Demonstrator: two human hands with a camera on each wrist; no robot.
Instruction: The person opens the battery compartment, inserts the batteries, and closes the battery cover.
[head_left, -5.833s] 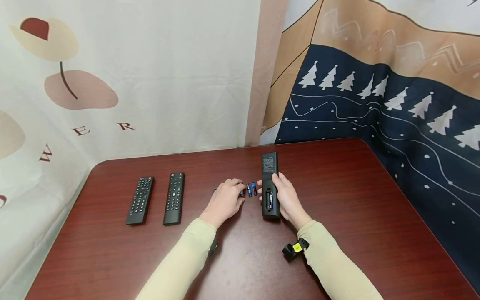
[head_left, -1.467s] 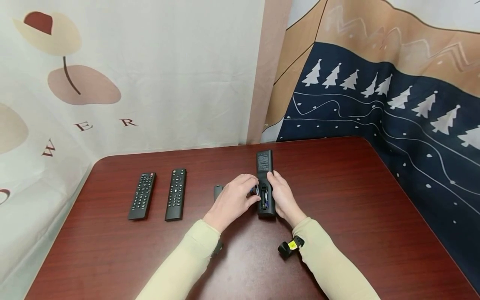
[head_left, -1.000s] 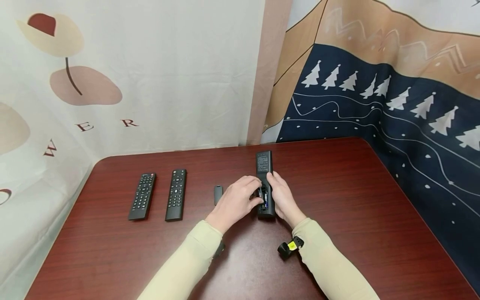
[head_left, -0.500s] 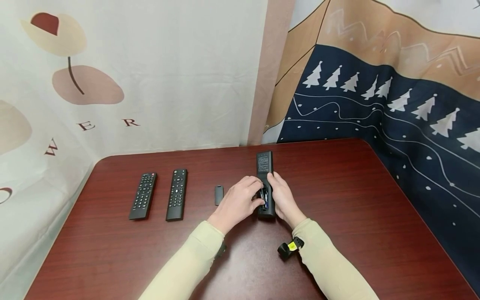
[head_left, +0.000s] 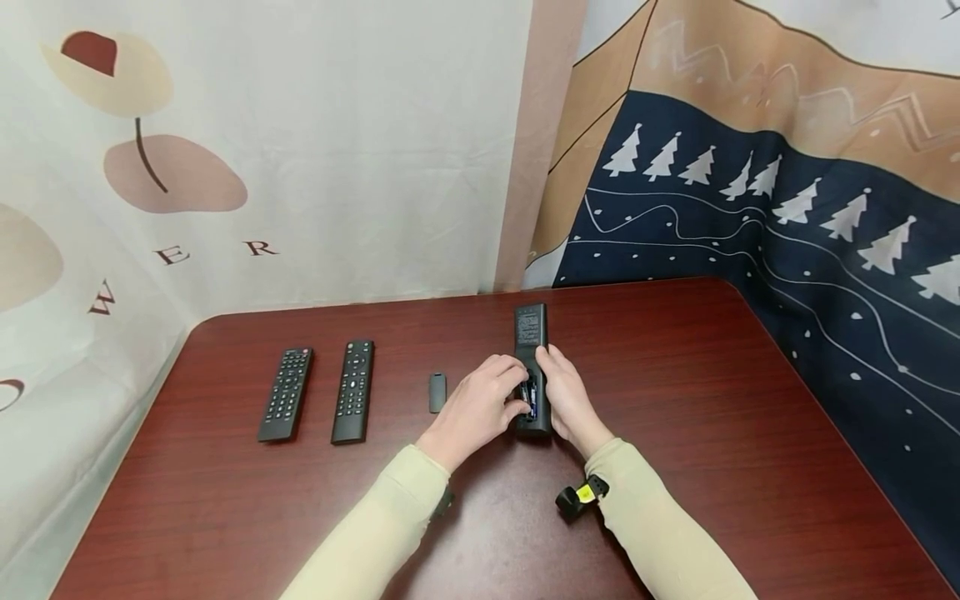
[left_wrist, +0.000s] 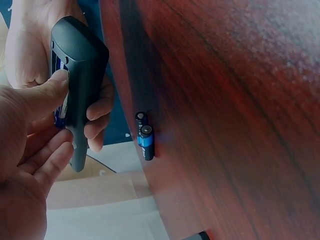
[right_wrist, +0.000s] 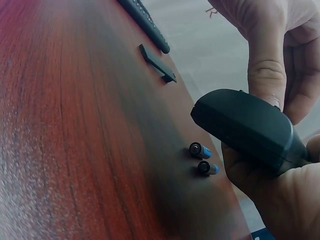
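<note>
My right hand (head_left: 567, 398) holds a black remote control (head_left: 531, 333) face down, its battery compartment uncovered and its label showing. At that compartment, my left hand (head_left: 480, 408) pinches a blue-and-silver battery (left_wrist: 63, 106) between thumb and fingers; the thumb (left_wrist: 52, 90) presses near one end in the left wrist view. Blue also shows inside the compartment, partly covered by the fingers. Two loose batteries, a nearer one (left_wrist: 146, 144) and one behind it (left_wrist: 140, 118), are on the table, hidden by the left hand in the head view. The grey battery cover (head_left: 437, 393) lies left of the left hand.
Two more black remotes, the outer one (head_left: 286, 395) and the inner one (head_left: 352, 392), lie buttons up on the left of the reddish-brown table (head_left: 712, 467). Printed curtains (head_left: 375, 167) hang behind the table's far edge and along its right side.
Since the oldest frame, my left hand has moved right from over the battery cover, leaving it uncovered, to the remote's compartment with a battery. Over the last second it barely shifts; the right hand keeps its hold.
</note>
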